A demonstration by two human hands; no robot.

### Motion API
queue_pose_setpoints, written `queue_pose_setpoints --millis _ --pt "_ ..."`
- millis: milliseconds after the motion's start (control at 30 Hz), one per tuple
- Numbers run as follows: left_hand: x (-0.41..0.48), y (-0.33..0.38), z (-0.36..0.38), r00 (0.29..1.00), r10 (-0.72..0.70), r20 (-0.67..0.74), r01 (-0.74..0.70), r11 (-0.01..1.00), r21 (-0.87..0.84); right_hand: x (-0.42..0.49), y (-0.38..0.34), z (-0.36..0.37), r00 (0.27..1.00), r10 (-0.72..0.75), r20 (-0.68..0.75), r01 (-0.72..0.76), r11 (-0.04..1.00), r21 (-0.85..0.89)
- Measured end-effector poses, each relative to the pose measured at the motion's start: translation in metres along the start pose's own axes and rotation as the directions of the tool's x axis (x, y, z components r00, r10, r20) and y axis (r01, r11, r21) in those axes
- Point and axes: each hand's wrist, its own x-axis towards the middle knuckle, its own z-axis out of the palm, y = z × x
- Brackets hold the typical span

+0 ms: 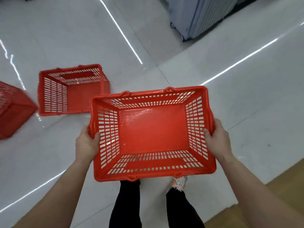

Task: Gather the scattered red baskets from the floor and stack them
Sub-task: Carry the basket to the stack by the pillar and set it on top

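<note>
Bottom centre of the frame: dark trouser legs and a laced shoe [180,183] on the glossy white floor [230,79]. Just above them, held level, open side up and clear of the floor: one red basket [153,134], with nothing inside. Gripped at its left end by the left hand [87,145], curled over the rim. Gripped at its right end by the right hand [217,139], fingertips hooked inside the slotted wall.

Further off, left of centre: a second basket [72,91], upright on the floor, its near corner overlapped in the frame by the held one. At the left edge, partly cut off: a third basket [13,112], tipped off its base. Upper right, farthest away: a pale ribbed case [205,15].

Judged an early stage: one basket picked up, none nested, at least two left to gather. Likely next: lowering the held one into the second.
</note>
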Motion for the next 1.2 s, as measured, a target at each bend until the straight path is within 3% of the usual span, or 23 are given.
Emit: queue_pose_setpoints --millis 267,500,833,1100,1200 --pt "-0.071 -0.032 -0.267 0.959 -0.088 -0.269 0.016 0.966 -0.258 -0.120 -0.266 -0.056 0.958 -0.285 0.037 0.283 0.958 0.044" --pt "-0.123 -0.145 -0.437 0.882 -0.256 -0.395 0.055 0.889 -0.455 -0.237 -0.444 -0.002 0.840 -0.535 0.091 0.538 0.843 -0.010" --pt "-0.161 -0.321 -0.563 0.677 -0.577 -0.457 0.144 0.712 -0.687 -0.367 -0.642 0.169 0.565 -0.762 0.317 0.813 0.579 -0.057" --pt "-0.135 -0.415 -0.615 0.482 -0.753 -0.447 0.230 0.601 -0.765 -0.434 -0.765 0.327 0.350 -0.801 0.486 0.914 0.407 0.013" --pt "-0.107 -0.438 -0.646 0.412 -0.792 -0.451 0.255 0.575 -0.777 -0.456 -0.812 0.385 0.300 -0.796 0.526 0.921 0.386 0.059"
